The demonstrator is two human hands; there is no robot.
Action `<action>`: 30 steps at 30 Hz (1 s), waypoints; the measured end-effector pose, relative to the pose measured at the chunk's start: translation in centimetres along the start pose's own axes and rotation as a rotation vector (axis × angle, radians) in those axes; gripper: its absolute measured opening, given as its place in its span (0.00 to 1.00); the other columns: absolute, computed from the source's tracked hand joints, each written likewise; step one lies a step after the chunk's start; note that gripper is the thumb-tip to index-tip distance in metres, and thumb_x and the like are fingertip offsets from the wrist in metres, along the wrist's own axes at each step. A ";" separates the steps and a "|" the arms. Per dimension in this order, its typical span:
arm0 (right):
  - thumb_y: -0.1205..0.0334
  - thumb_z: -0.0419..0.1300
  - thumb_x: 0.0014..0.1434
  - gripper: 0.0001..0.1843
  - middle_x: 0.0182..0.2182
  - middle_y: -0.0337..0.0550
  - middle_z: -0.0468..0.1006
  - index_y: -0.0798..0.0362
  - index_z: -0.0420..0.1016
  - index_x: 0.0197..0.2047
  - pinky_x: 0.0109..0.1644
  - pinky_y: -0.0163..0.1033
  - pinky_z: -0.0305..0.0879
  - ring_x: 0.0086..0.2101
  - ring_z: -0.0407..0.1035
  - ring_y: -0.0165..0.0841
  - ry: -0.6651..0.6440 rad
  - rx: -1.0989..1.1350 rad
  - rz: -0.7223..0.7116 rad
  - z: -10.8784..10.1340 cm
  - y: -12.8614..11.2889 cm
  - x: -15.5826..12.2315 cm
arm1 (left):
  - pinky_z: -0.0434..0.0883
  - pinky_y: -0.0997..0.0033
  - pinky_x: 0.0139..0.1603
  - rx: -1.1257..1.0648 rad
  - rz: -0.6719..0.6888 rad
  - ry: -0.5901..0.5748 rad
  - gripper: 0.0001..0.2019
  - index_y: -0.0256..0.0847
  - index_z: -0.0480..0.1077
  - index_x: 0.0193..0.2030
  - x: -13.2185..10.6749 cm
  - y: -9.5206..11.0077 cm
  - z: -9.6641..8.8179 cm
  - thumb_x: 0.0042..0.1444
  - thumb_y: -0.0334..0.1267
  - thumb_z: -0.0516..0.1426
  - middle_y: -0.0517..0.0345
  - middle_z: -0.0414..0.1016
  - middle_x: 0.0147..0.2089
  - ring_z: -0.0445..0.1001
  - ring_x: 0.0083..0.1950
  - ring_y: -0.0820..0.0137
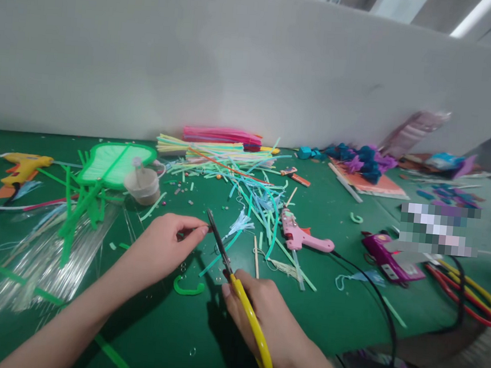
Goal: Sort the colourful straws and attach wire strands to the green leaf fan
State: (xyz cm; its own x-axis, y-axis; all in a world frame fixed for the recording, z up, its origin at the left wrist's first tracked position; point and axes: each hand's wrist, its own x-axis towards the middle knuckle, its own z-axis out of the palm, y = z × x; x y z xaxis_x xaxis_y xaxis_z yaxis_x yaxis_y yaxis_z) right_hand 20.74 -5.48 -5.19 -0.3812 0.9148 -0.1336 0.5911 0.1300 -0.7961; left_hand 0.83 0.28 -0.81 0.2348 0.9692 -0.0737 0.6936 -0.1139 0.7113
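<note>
A big pale wall (153, 56) runs along the back. In front of it is the green bench (155, 336), and it is very messy. A heap of thin strips (229, 171), mostly blue, green and yellow, lies across the middle, with a pink bunch (219, 135) by the wall. Shiny clear wrap (82, 250) lies on the left.

Two bare hands are busy over the middle of the bench. The right hand (266, 312) has its grip closed around the yellow scissors (237, 287), and the blades point up and away toward the left hand (167, 240). That hand has finger and thumb pinched together, right beside the tips. I cannot tell what tiny thing, if any, is between them.

A green frame (122, 160) lies past the left arm. The pink glue gun (311, 239) is on its side past the right hand, its cord trailing off the bench. The yellow glue gun (26, 166) is far over to the left. A purple box (393, 260) sits at the right. A cup (144, 191) stands just beside the frame. Under the left hand, a green hook (188, 289) lies flat. Smallest is a ring (192, 352), close to the near edge.
</note>
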 end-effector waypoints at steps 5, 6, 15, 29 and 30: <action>0.54 0.46 0.65 0.17 0.19 0.34 0.62 0.52 0.59 0.27 0.23 0.31 0.47 0.19 0.53 0.25 0.027 -0.030 -0.007 0.0 0.1 0.0 | 0.63 0.71 0.31 0.046 0.019 0.022 0.18 0.43 0.78 0.38 0.2 0.3 0.2 0.60 0.49 0.50 0.61 0.79 0.34 0.71 0.33 0.67; 0.53 0.46 0.65 0.17 0.19 0.34 0.62 0.51 0.59 0.27 0.23 0.31 0.47 0.18 0.52 0.25 0.027 -0.033 -0.005 0.0 0.2 0.0 | 0.63 0.71 0.31 0.060 0.021 0.024 0.18 0.43 0.78 0.37 0.2 0.4 0.2 0.60 0.49 0.49 0.61 0.79 0.33 0.71 0.32 0.67; 0.52 0.45 0.66 0.18 0.18 0.35 0.63 0.51 0.59 0.27 0.23 0.32 0.45 0.17 0.51 0.25 0.051 -0.124 -0.016 0.2 0.7 0.1 | 0.62 0.72 0.29 0.051 0.006 0.028 0.18 0.43 0.78 0.36 0.2 0.8 0.4 0.60 0.49 0.50 0.62 0.79 0.31 0.70 0.30 0.67; 0.57 0.42 0.65 0.16 0.19 0.40 0.66 0.52 0.61 0.29 0.25 0.34 0.47 0.18 0.60 0.28 0.022 -0.275 -0.058 -0.1 1.0 0.5 | 0.61 0.71 0.29 0.074 0.020 0.030 0.17 0.44 0.77 0.37 0.6 1.0 0.6 0.60 0.49 0.49 0.62 0.78 0.31 0.70 0.29 0.68; 0.57 0.42 0.65 0.16 0.18 0.39 0.65 0.52 0.61 0.29 0.24 0.34 0.46 0.17 0.59 0.28 0.024 -0.263 -0.059 0.0 1.0 0.5 | 0.61 0.71 0.29 0.081 0.024 0.028 0.17 0.44 0.77 0.37 0.6 0.9 0.6 0.60 0.49 0.50 0.62 0.78 0.31 0.70 0.29 0.68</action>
State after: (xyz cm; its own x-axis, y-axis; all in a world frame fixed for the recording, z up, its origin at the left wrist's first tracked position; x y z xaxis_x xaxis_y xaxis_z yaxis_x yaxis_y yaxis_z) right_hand 21.15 -4.87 -6.04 -0.4052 0.9111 -0.0754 0.7341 0.2751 -0.6209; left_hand 2.03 0.65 -0.59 0.2340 0.9715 -0.0369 0.7408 -0.1536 0.6539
